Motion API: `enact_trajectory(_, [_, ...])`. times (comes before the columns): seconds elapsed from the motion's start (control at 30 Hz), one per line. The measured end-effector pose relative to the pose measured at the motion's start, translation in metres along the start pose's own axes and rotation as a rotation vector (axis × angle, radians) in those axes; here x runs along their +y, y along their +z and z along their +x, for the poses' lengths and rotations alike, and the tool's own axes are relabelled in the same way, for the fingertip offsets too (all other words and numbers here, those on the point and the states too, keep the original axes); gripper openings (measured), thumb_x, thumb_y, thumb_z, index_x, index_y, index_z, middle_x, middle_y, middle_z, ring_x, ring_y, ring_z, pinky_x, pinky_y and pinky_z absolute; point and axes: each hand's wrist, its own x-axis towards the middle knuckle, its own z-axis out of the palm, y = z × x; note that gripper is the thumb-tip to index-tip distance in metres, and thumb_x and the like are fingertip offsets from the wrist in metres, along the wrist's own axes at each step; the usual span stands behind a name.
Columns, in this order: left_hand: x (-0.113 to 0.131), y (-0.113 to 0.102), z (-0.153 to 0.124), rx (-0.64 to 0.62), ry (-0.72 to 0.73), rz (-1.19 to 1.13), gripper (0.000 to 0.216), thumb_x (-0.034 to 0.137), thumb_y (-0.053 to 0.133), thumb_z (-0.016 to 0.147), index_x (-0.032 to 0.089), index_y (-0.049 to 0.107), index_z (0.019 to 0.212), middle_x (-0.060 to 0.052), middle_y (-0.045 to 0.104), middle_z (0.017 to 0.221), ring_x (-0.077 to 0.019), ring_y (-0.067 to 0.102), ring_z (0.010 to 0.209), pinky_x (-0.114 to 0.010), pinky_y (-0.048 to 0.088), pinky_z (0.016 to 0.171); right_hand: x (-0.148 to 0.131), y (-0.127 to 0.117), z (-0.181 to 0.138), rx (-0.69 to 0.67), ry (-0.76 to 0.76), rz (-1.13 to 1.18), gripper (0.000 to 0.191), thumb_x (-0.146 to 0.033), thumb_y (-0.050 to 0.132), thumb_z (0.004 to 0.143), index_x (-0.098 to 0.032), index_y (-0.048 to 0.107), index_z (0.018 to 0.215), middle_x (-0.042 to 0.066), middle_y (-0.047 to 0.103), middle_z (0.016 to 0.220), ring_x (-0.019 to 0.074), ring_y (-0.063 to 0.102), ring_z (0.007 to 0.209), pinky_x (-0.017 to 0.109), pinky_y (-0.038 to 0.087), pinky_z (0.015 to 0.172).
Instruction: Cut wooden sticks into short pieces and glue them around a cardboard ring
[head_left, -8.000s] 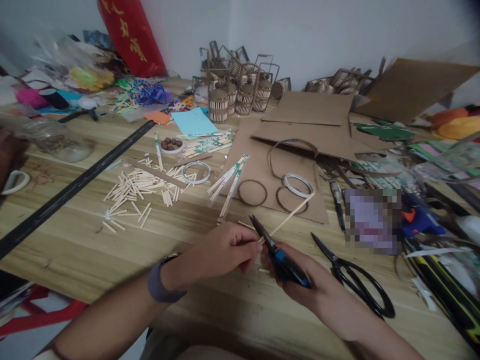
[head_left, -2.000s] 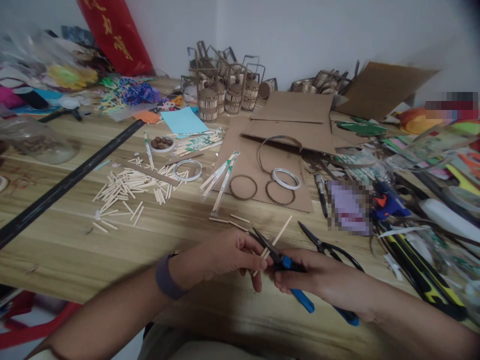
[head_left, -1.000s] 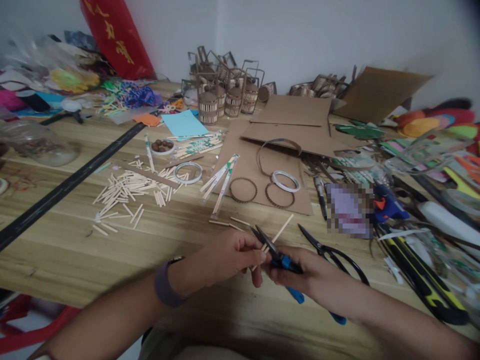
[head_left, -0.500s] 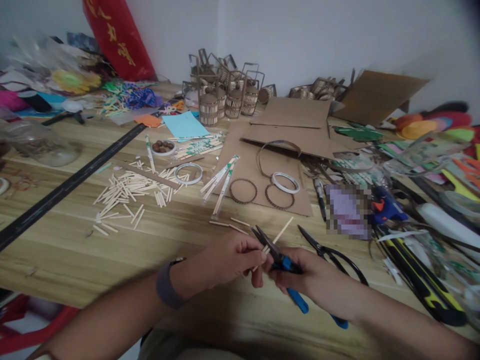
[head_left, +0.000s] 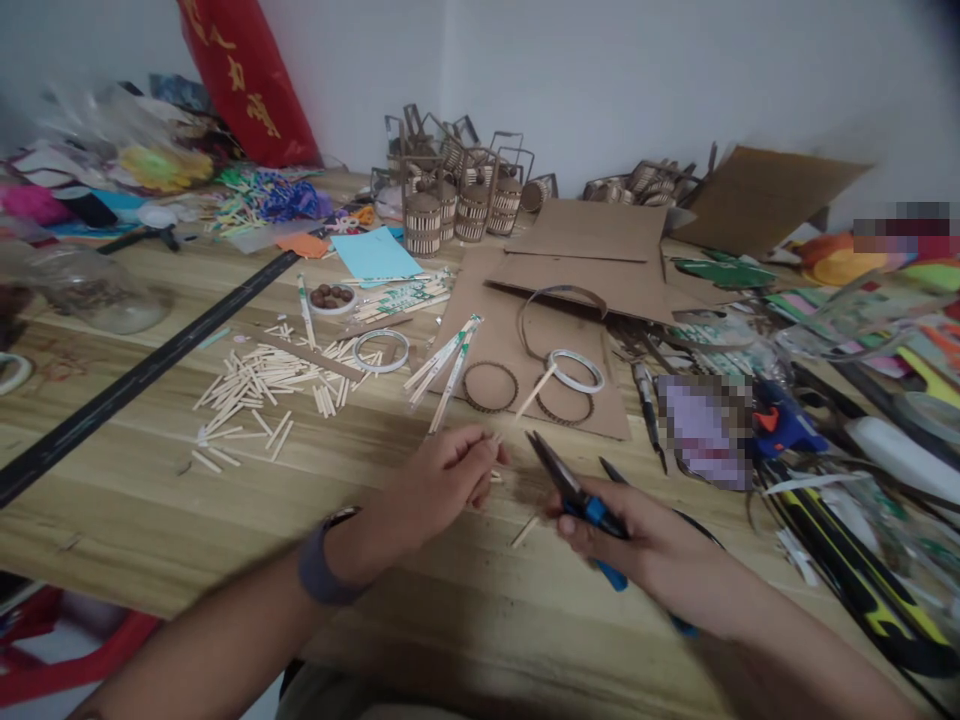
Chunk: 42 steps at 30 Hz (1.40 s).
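Observation:
My left hand (head_left: 454,475) is closed in a pinch, with the pale tip of a thin wooden stick (head_left: 496,438) showing at its fingertips. My right hand (head_left: 626,530) grips blue-handled scissors (head_left: 571,482), their blades pointing up and left, apart from my left hand. A cut stick piece (head_left: 535,392) appears in front of the cardboard, by a white ring; whether it is in the air or lying there I cannot tell. Another short piece (head_left: 525,531) is between my hands. A second pair of scissors (head_left: 613,470) lies partly hidden behind my right hand.
Many short sticks (head_left: 259,375) lie in a pile at left. Cardboard sheets (head_left: 585,230) with rings and wrapped sticks (head_left: 454,370) lie ahead, small woven baskets (head_left: 424,222) behind them. At right are a yellow-black cutter (head_left: 855,570) and a blue glue gun (head_left: 787,420).
My hands have moved apart, the left to the left and the scissors to the right, away from the stick. The stick's long end has separated from my left hand.

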Motion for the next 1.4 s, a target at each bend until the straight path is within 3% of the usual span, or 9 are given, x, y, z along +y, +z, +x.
enact_trajectory(0.13, [0.001,0.0,-0.001,-0.038,0.025,0.325,0.029,0.035,0.036,0.093,0.018,0.058,0.084,0.003,0.051,0.061,-0.0142,0.05,0.062,-0.025,0.035,0.058,0.009,0.002,0.003,0.44,-0.17,-0.277,0.02,-0.037,0.047,0.089,-0.021,0.057,0.094,0.011,0.063,0.098,0.0253,0.058,0.092,0.037,0.045,0.079])
enact_trajectory(0.2, [-0.001,0.002,-0.001,-0.046,0.076,0.423,0.03,0.033,0.035,0.093,0.018,0.058,0.083,0.0,0.058,0.071,-0.0162,0.055,0.072,-0.026,0.037,0.064,0.011,0.006,0.009,0.534,-0.293,-0.342,0.02,-0.032,0.047,0.089,-0.021,0.055,0.104,0.015,0.056,0.121,0.0279,0.053,0.111,0.039,0.043,0.088])
enact_trajectory(0.27, [-0.004,0.005,-0.002,-0.059,0.111,0.485,0.031,0.033,0.033,0.094,0.019,0.058,0.082,-0.002,0.061,0.076,-0.017,0.056,0.075,-0.027,0.038,0.067,0.013,0.011,0.016,0.489,-0.343,-0.361,0.022,-0.029,0.047,0.09,-0.021,0.053,0.109,0.014,0.056,0.123,0.0269,0.053,0.113,0.037,0.044,0.088])
enact_trajectory(0.37, [-0.009,0.008,-0.002,-0.077,0.133,0.584,0.03,0.032,0.034,0.095,0.019,0.057,0.081,-0.002,0.062,0.075,-0.0169,0.057,0.072,-0.027,0.039,0.066,0.016,0.018,0.023,0.424,-0.268,-0.425,0.013,-0.028,0.045,0.09,-0.021,0.054,0.095,0.01,0.063,0.095,0.0241,0.06,0.087,0.032,0.045,0.071])
enact_trajectory(0.47, [-0.015,0.011,-0.002,-0.039,0.143,0.725,0.029,0.033,0.033,0.096,0.018,0.056,0.086,-0.005,0.065,0.082,-0.0197,0.06,0.076,-0.029,0.04,0.068,0.019,0.025,0.025,0.464,-0.186,-0.525,0.013,-0.031,0.046,0.089,-0.021,0.052,0.083,0.006,0.059,0.08,0.0213,0.057,0.07,0.029,0.039,0.059])
enact_trajectory(0.9, [-0.003,0.024,-0.006,0.031,0.138,1.078,0.037,0.026,0.027,0.097,0.012,0.061,0.094,-0.017,0.067,0.085,-0.0272,0.062,0.078,-0.039,0.042,0.074,0.022,0.043,0.029,0.548,-0.087,-0.631,0.021,-0.038,0.042,0.09,-0.022,0.045,0.076,0.005,0.057,0.07,0.0198,0.054,0.058,0.027,0.028,0.052])
enact_trajectory(1.0, [-0.007,0.017,-0.002,0.002,0.161,0.993,0.035,0.026,0.03,0.097,0.013,0.062,0.089,-0.012,0.065,0.079,-0.0238,0.06,0.074,-0.035,0.041,0.072,0.022,0.036,0.029,0.503,-0.105,-0.51,0.021,-0.038,0.044,0.089,-0.023,0.044,0.074,0.003,0.054,0.068,0.0184,0.052,0.059,0.027,0.03,0.054])
enact_trajectory(1.2, [-0.008,-0.002,0.004,-0.276,0.212,0.472,0.031,0.033,0.038,0.095,0.017,0.057,0.078,0.004,0.052,0.06,-0.0102,0.049,0.058,-0.021,0.034,0.057,0.028,0.011,0.027,0.252,-0.273,-0.094,0.026,-0.042,0.046,0.089,-0.021,0.048,0.074,-0.002,0.049,0.066,0.0143,0.048,0.062,0.024,0.038,0.057])
enact_trajectory(1.4, [-0.007,0.004,0.003,-0.286,0.181,0.519,0.028,0.024,0.044,0.087,0.017,0.043,0.059,0.006,0.044,0.052,-0.008,0.039,0.049,-0.024,0.023,0.05,0.032,0.009,0.021,0.196,-0.333,-0.285,0.023,-0.036,0.048,0.089,-0.021,0.046,0.072,-0.001,0.051,0.067,0.0151,0.049,0.063,0.025,0.037,0.059])
